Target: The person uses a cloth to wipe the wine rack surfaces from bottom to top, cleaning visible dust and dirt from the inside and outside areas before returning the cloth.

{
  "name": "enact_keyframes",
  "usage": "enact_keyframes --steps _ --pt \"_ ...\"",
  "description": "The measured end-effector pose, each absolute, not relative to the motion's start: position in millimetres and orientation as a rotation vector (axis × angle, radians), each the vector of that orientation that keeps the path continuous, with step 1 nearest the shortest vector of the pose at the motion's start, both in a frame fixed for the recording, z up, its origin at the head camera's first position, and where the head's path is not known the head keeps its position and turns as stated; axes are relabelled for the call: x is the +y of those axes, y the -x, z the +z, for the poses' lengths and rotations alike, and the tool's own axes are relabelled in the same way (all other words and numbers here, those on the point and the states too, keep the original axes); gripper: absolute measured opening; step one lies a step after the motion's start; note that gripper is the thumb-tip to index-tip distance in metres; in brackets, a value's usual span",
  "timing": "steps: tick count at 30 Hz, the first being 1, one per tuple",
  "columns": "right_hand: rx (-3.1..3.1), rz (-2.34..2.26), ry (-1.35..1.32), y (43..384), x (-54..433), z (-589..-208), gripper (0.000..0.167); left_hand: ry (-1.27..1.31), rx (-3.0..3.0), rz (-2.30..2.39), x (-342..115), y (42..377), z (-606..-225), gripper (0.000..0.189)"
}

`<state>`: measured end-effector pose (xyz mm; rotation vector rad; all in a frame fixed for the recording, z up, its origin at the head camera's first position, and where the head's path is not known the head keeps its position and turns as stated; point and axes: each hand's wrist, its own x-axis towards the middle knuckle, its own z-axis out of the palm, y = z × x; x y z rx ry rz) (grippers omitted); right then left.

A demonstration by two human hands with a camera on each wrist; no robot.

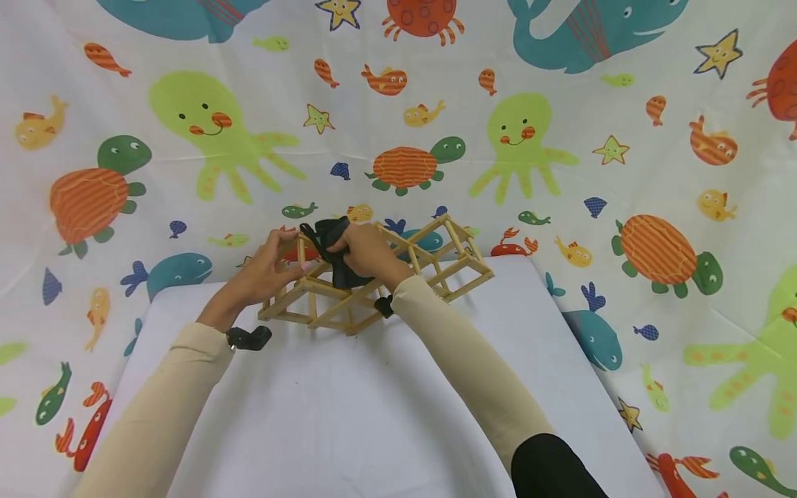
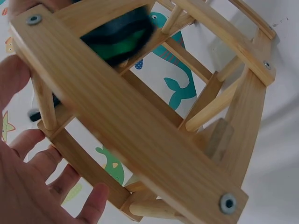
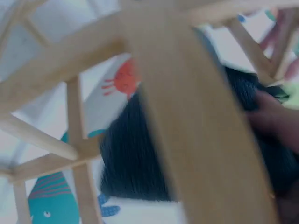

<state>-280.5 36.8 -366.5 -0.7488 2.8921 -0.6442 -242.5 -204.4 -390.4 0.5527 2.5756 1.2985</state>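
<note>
A light wooden rack (image 2: 126,112) of slats, dowels and bolts stands tilted near the back of the white-covered table. At its left end, my left hand (image 1: 270,266) holds the frame, its fingers around a corner with a dowel. My right hand (image 1: 367,252) grips a dark cloth (image 1: 349,278) over the rack's left half. Seen from the right wrist, the cloth (image 3: 128,154) hangs down behind a blurred slat, and part of the right hand (image 3: 280,116) shows beside it. A green patch appears on the cloth in the left wrist view.
The white-covered table (image 1: 373,415) extends toward me under both forearms. Behind and around it hangs a white curtain (image 1: 249,41) printed with sea animals. Dark wrist straps sit at both sleeve cuffs, and a black band (image 1: 551,467) covers part of the right sleeve.
</note>
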Motion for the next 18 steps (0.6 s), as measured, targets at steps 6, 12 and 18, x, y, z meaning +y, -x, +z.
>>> enact_keyframes --steps 6,12,18 --pt "2.675 -0.559 0.8 279.7 47.2 -362.2 0.028 -0.53 2.585 1.293 -201.2 243.7 -390.1 0.076" --pt "2.713 -0.759 0.658 282.0 52.1 -353.7 0.033 -0.527 2.576 1.286 -200.6 243.4 -388.3 0.075" --pt "2.847 -0.629 0.703 279.5 36.3 -369.5 0.035 -0.529 2.581 1.294 -203.1 240.0 -388.6 0.074"
